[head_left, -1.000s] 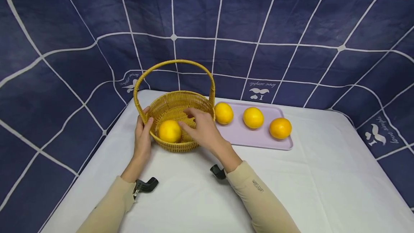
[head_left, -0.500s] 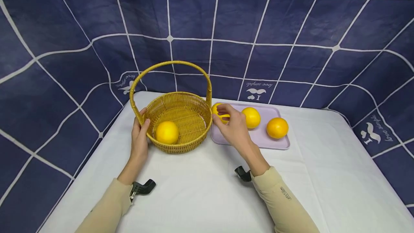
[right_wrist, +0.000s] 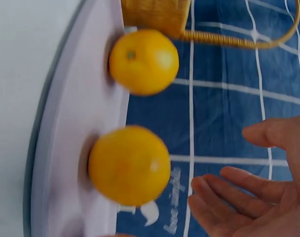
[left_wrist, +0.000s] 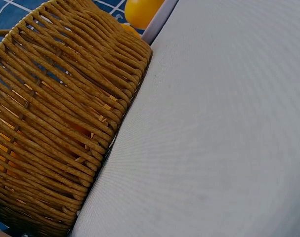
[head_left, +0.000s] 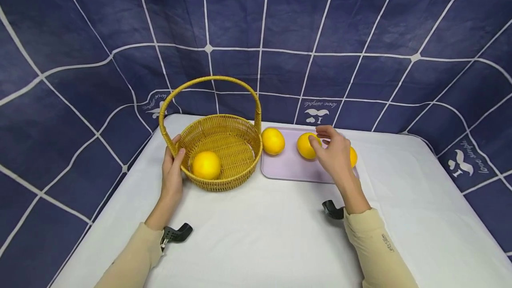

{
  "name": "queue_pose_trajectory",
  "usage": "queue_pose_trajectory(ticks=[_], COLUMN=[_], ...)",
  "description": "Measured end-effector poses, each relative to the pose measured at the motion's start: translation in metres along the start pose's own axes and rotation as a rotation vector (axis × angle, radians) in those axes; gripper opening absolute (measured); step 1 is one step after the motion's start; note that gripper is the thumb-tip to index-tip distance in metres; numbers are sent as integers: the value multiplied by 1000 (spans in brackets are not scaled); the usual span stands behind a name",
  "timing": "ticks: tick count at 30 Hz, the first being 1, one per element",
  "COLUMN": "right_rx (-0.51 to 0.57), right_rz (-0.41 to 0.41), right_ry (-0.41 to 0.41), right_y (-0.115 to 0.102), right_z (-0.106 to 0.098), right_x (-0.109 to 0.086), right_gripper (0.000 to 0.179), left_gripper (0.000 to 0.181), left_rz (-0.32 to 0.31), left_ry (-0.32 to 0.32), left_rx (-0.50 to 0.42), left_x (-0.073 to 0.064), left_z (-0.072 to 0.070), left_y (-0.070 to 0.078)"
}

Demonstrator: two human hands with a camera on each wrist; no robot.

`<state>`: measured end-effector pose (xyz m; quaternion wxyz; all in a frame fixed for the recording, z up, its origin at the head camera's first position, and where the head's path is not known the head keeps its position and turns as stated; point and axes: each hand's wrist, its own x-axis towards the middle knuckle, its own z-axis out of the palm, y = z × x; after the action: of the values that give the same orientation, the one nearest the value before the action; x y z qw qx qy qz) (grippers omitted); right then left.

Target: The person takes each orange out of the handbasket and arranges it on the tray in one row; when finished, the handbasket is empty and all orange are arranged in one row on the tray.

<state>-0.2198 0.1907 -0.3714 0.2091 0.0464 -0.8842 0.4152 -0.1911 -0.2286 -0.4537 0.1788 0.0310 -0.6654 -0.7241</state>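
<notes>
In the head view my left hand (head_left: pixel 172 179) grips the left side of a round wicker basket (head_left: pixel 236 146), thumb over the rim by the foot of its tall handle. One orange (head_left: pixel 206 165) lies inside, at the front left. My right hand (head_left: pixel 335 152) hovers over a lilac tray (head_left: pixel 292 170), fingers apart and holding nothing. On that tray sit a left orange (head_left: pixel 273 141), a middle orange (head_left: pixel 306 146) just left of my thumb, and a right orange (head_left: pixel 354 158) partly hidden behind my hand. The right wrist view has the middle orange (right_wrist: pixel 130 165) apart from my fingers.
The basket stands close to the tray's left end on a white tablecloth (head_left: pixel 256 234). Behind and at both sides hangs a dark blue cloth with white lines (head_left: pixel 288 21). Each wrist wears a black camera mount, such as the left mount (head_left: pixel 178 233).
My right hand has moved right, from over the basket, past the left orange, to above the tray's right half. My left hand keeps its grip on the basket; the oranges stay where they lay.
</notes>
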Motion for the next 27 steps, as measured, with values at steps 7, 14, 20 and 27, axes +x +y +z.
queue_pose_trajectory(ticks=[7,14,20,27], right_rx=[-140,-266,-320,-333], right_rz=[136,290,363,399], right_ry=[19,0,-100,-166], right_y=[19,38,45,54], right_z=[-15,-22,-19,-11], right_x=[7,9,5,3], right_gripper=[46,58,67,78], left_gripper=[51,51,50,50], left_rz=[-8,-16,-19,-29], left_ry=[5,10,5,3], left_rx=[-17,-8,-16,-9], left_x=[0,1,1,2], left_z=[-3,-3,-2,0], left_y=[2,1,-1,-2])
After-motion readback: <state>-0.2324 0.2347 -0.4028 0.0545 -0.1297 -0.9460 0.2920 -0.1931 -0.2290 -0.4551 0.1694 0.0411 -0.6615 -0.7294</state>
